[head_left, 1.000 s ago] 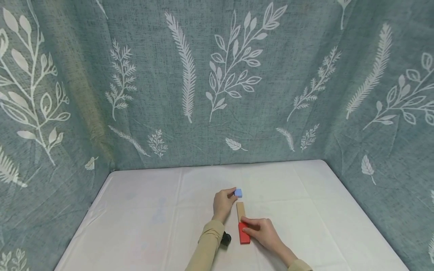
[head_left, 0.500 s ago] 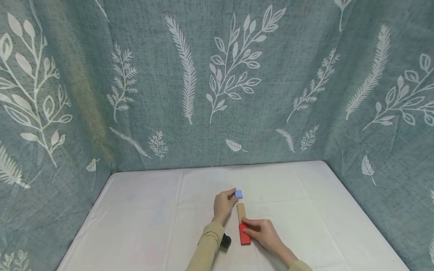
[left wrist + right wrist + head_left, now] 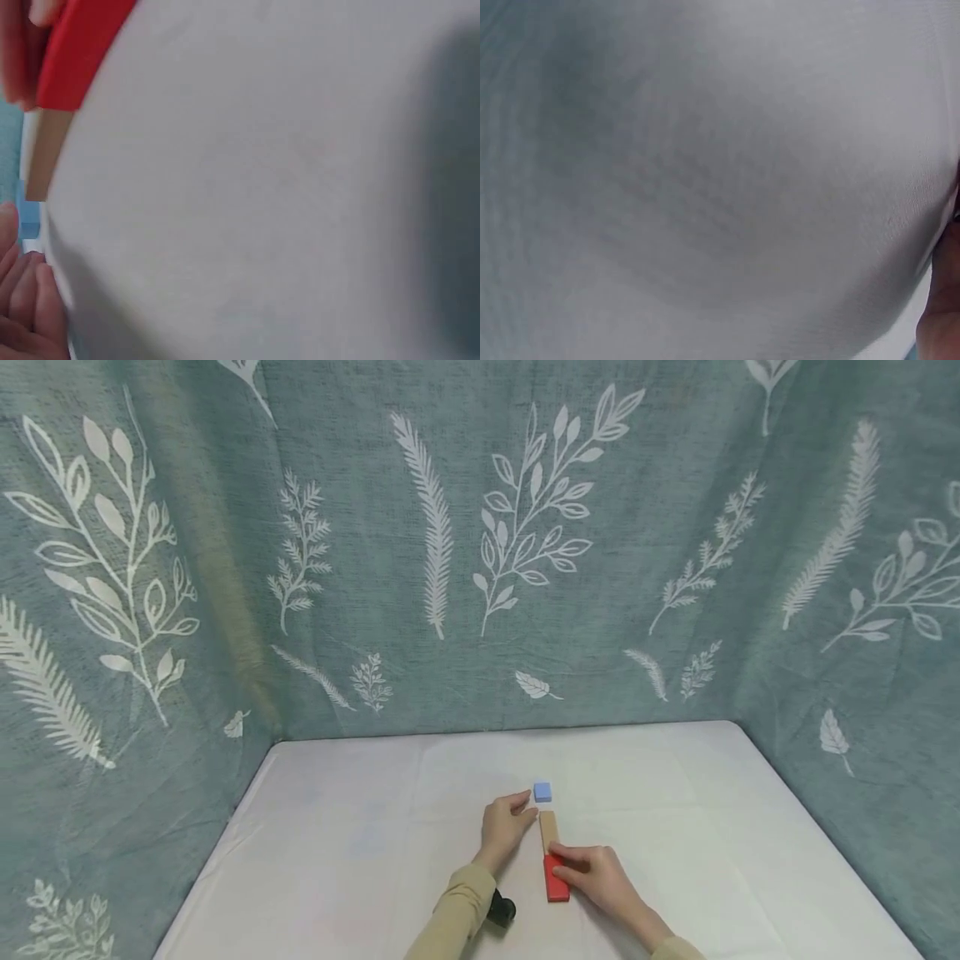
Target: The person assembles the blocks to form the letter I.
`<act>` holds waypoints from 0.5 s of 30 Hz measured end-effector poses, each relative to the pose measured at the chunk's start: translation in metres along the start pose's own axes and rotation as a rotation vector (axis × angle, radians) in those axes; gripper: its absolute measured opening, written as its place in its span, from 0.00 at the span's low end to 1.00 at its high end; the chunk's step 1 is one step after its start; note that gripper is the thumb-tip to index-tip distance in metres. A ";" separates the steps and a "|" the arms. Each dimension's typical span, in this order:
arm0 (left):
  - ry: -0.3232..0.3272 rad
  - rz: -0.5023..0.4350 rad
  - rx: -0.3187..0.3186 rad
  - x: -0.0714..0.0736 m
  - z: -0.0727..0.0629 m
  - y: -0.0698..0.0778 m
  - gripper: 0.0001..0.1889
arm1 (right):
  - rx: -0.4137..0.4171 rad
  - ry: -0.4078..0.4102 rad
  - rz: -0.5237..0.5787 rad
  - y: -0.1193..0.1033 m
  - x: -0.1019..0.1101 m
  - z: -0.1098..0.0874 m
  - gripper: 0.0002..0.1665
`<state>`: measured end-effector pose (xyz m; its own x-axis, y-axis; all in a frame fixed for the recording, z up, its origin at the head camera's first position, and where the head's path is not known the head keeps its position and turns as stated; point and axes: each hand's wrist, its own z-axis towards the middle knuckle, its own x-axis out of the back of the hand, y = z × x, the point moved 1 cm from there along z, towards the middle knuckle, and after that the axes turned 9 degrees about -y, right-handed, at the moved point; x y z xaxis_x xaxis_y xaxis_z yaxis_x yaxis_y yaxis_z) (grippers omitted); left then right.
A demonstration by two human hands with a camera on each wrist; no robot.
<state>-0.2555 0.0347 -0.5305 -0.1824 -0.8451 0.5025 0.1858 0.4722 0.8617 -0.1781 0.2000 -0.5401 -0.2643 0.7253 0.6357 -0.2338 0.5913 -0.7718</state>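
In the head view, a small blue block [image 3: 542,792], a light wooden block [image 3: 550,831] and a red block [image 3: 557,883] lie in a rough line on the white cloth. A gap separates the blue block from the wooden one, whose near end meets the red block. Beside the blue block is my left hand [image 3: 502,832], thumb and forefinger spread and apart from it. My right hand [image 3: 600,878] pinches the red block near its wooden end. The left wrist view shows the red block [image 3: 82,56] partly covered by right-hand fingers, and the blue block [image 3: 28,217] partly hidden.
A white cloth [image 3: 360,852] covers the table. Grey-green curtains [image 3: 465,568] with white leaf prints stand behind it and at both sides. A black round-ended object [image 3: 501,910] sits against my left sleeve. The right wrist view shows mostly blurred cloth.
My left hand has let go of the blue block and drawn slightly back toward me. The right hand stays on the red block. The whole head view has shifted a little.
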 end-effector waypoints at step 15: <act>0.016 0.089 0.024 0.043 0.010 0.019 0.22 | 0.120 0.039 -0.446 -0.012 0.015 0.005 0.17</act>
